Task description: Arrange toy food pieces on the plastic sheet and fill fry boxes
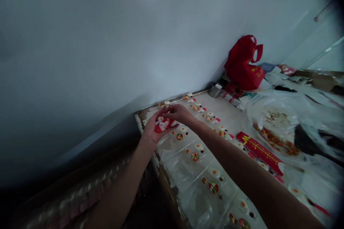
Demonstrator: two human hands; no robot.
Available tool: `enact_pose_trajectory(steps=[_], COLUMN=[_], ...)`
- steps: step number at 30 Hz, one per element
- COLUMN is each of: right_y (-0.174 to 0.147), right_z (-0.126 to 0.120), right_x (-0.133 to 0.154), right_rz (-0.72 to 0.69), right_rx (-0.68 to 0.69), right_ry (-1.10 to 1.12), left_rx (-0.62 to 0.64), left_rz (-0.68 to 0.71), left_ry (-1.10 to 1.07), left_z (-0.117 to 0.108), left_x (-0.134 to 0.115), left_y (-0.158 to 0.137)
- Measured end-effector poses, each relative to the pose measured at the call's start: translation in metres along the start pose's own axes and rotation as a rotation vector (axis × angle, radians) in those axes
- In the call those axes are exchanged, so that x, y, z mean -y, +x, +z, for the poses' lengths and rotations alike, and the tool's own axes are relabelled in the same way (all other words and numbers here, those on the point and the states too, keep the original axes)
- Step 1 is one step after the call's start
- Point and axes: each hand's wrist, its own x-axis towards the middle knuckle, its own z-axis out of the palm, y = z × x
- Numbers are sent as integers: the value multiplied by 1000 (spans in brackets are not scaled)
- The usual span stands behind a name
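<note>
My left hand (152, 134) is palm up and cupped at the table's far left corner, holding a heap of small red-and-white pieces (162, 123). Over that palm bends my right hand (179, 112), its fingertips pinched together at the heap; what is between them is too small to make out. Below and beside the hands, clear plastic bags (174, 161) lie in rows. Miniature food pieces sit on them in groups: a fried egg (199, 146), a round pizza-like disc (195, 156), a tiny burger (187, 151). Some groups also include a red-and-white piece (216, 120).
A red cloth bag (243, 64) stands by the wall, with a metal cup (215, 90) near it. A red printed packet (259, 152) lies on the table's right side. Beyond it, a large clear bag (279, 114) holds orange-brown bits. The worn table edge (163, 182) runs along the left.
</note>
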Motion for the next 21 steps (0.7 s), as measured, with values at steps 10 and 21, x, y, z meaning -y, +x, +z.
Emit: enact_pose_trajectory(steps=[10,21], right_y=[-19,-13], right_z=[-64,-16], right_x=[-39,-89], right_rz=[395,495], right_rx=[-176,-144], right_ry=[338,-130], left_rx=[-107,-9], left_rz=[-1,-78], left_ry=[38,121], left_z=[-13,-10], left_x=[-24,-13], left_y=[-26,-23])
